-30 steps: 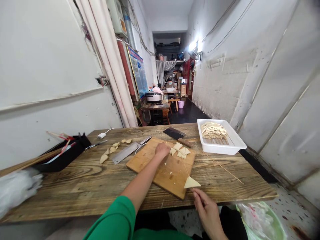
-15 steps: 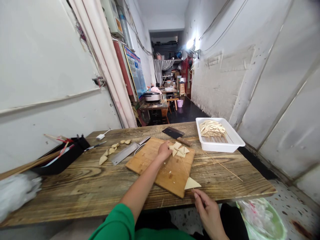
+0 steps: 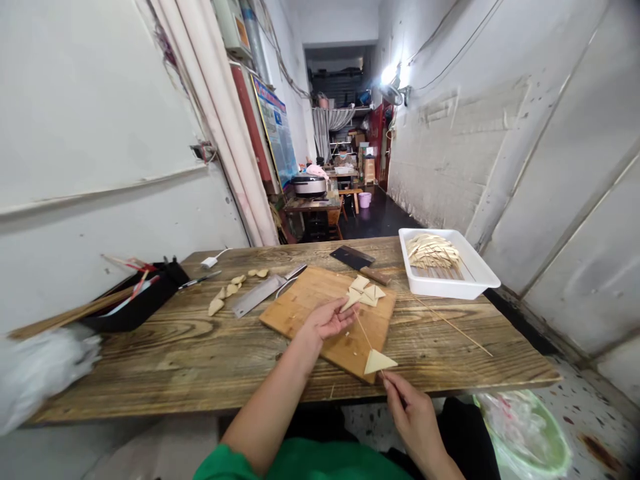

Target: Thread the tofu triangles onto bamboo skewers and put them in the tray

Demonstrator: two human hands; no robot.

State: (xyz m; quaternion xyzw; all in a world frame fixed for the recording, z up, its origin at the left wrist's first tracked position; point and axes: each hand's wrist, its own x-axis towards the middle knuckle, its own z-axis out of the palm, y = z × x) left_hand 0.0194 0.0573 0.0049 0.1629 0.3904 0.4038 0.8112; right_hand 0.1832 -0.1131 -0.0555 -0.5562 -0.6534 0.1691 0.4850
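My right hand (image 3: 411,408), near the table's front edge, pinches the lower end of a thin wooden skewer (image 3: 363,329). On that skewer sits a pale triangular piece (image 3: 380,362), which looks like tofu. My left hand (image 3: 331,320) is turned palm up over the wooden cutting board (image 3: 295,298). Between its thumb and fingertips is another pale triangular piece (image 3: 352,298), close to the skewer's tip. Just beyond lie several more triangles in a small pile (image 3: 370,295) on the board.
Left of the board lies a cleaver (image 3: 257,297), with pale offcuts (image 3: 225,293) beside it. Behind it rests a dark-bladed knife (image 3: 353,257). A white tray (image 3: 450,288) holds several skewered pieces. One loose skewer (image 3: 455,327) lies at right; a black box (image 3: 135,310) stands at left.
My left hand has come back from the pile toward me and turned palm up, bringing a triangular piece near the skewer's tip. My right hand still holds the skewer, slightly raised.
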